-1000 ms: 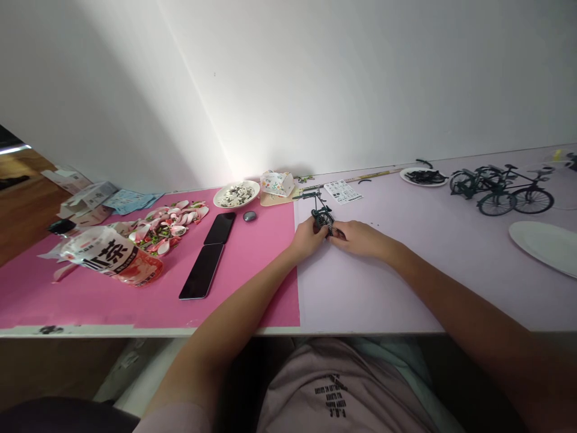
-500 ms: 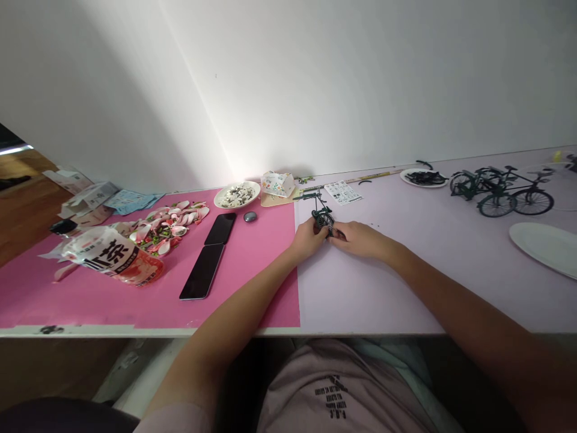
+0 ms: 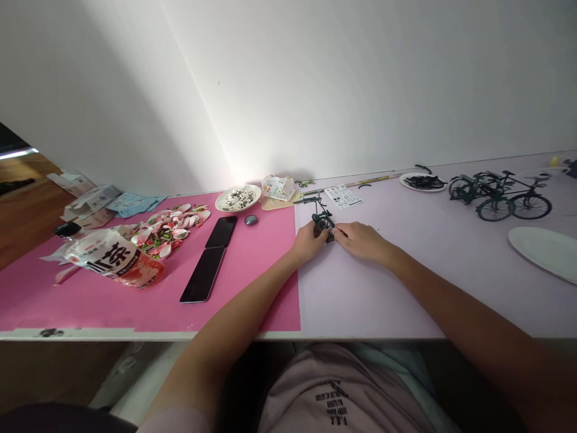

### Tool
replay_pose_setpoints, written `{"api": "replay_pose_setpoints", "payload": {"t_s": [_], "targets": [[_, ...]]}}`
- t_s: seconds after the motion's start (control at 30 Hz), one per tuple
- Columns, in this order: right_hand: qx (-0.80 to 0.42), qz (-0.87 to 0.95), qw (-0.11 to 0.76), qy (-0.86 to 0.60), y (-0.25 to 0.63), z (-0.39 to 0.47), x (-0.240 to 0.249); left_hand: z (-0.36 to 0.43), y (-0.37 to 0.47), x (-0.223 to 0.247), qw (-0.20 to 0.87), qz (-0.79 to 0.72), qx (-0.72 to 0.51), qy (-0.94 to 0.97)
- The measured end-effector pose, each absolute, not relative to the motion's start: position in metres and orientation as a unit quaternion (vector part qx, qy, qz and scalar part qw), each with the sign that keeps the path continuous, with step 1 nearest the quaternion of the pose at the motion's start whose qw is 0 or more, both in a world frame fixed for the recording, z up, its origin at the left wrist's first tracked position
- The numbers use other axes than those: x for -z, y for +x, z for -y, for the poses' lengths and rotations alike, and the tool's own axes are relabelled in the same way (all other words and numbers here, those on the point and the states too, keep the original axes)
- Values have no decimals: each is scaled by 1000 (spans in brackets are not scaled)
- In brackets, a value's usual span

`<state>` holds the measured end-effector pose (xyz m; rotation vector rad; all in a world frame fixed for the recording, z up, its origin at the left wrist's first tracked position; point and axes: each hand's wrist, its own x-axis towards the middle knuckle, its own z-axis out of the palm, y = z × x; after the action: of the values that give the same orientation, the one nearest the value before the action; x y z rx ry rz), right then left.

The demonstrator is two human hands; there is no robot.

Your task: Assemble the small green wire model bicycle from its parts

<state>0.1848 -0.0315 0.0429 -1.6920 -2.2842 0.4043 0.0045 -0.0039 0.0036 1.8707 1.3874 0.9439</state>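
A small dark green model bicycle [image 3: 321,216] is held over the pale part of the table, near the pink edge. My left hand [image 3: 311,242] is closed on its lower left side. From the right, the fingers of my right hand [image 3: 359,240] pinch at the near end of the model by its wheel; the exact part between them is hidden. Behind the model lie a printed instruction sheet [image 3: 343,196] and some thin dark parts [image 3: 309,199].
Finished-looking model bicycles [image 3: 514,201] stand at the right, near a white plate [image 3: 547,251]. A plate of black parts [image 3: 424,182] is at the back. On the left are two phones [image 3: 204,273], a drink bottle [image 3: 121,261], pink petal-shaped pieces [image 3: 166,231] and a bowl [image 3: 238,198].
My right hand's fingers have shifted slightly and close more tightly by the model's wheel. My left hand keeps its hold. The whole view has tilted a little.
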Motion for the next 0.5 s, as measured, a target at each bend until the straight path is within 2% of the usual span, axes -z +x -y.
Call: {"api": "replay_pose_setpoints", "payload": {"t_s": [0.2,0.5], "targets": [[-137,762,216,-595,182,31,-40,4,4,-4,293,-535,-347,713],[-115,751,290,-582,183,29,-38,3,3,-1,304,-528,-352,711]]}}
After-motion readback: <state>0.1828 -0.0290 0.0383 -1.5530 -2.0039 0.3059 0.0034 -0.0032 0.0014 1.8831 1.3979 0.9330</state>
